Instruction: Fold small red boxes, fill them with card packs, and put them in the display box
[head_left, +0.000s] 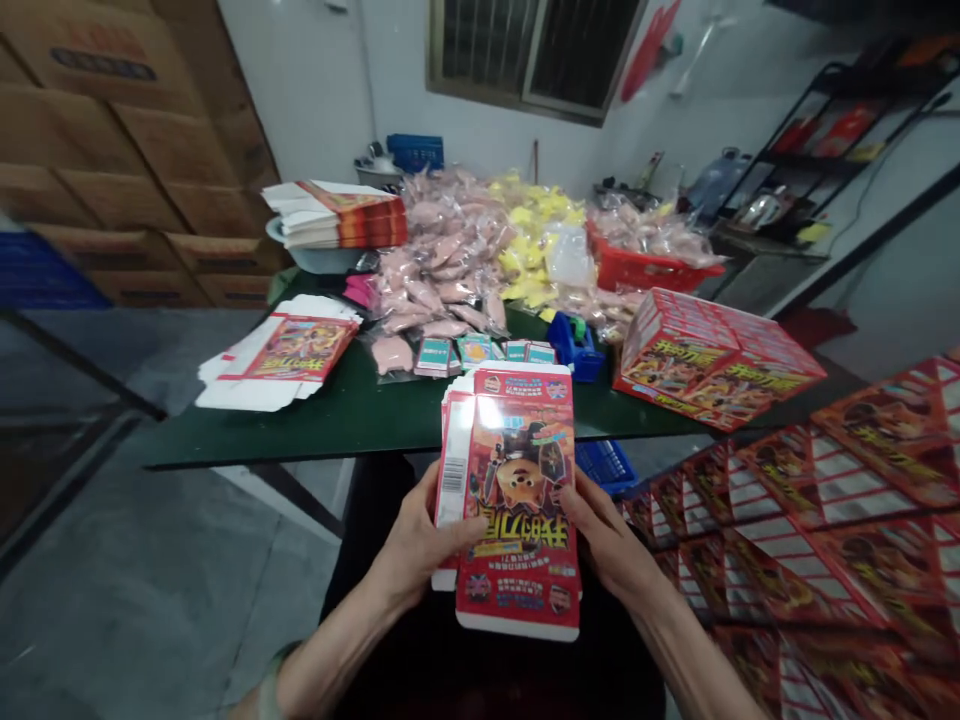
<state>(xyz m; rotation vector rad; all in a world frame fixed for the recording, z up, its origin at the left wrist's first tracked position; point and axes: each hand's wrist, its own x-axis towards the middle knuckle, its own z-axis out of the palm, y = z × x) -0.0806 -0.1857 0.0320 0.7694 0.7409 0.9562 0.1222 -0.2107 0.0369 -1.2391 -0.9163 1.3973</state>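
We hold a stack of flat cartons [517, 590] at the middle of the surface's [390, 430] near edge, their far ends overlapping that edge in our view. Our left hand [420, 535] is partly closed on the stack's left side, thumb across the printed face, fingers mostly hidden; our right hand [606, 530] curls loosely against the right side. We judge the cartons light, fairly stiff yet easily creased, and their glossy faces likely slippery, so we favour gripping both long sides, clear of the end flaps.
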